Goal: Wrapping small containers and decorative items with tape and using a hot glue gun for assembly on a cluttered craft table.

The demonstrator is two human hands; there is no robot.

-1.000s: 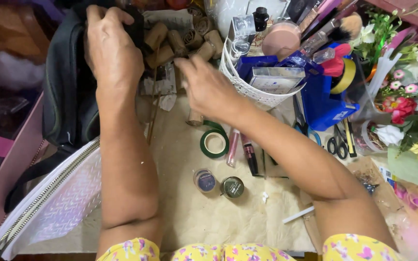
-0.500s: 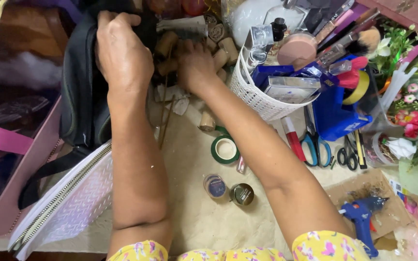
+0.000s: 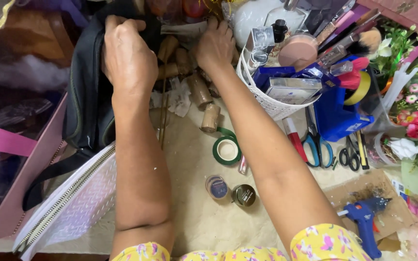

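from the head view, the left hand [image 3: 127, 55] is closed over the top edge of a black bag [image 3: 89, 104] at the far left, fingers curled round the rim and pinching the fabric, while the right hand [image 3: 215, 46] lies just right of it at the far middle, fingers bent down among a heap of wine corks [image 3: 200, 92]; whether it actually has hold of a cork cannot be told, since the fingertips are hidden. to do this well, the left hand would best keep the bag's mouth pulled wide and steady so the right can move freely without catching the rim or nudging the white basket [image 3: 272, 104] just beside its wrist. as for packages and labels: a silvery flat box [image 3: 291, 88] lies across the basket with dark blue packets [image 3: 267, 75] behind it; a round peach compact [image 3: 299, 50] stands farther back; a blue tape dispenser [image 3: 337, 113] with a yellowish roll sits right of the basket. nearer, between the forearms, a green tape roll [image 3: 227, 150] lies flat, and nearer still two small round tins [image 3: 217, 186], one with a bluish lid, one dark with a gold label. a white quilted zip pouch [image 3: 68, 203] lies near left, a pink bag [image 3: 10, 193] beyond it, and a blue glue gun [image 3: 364, 217] near right on cardboard.
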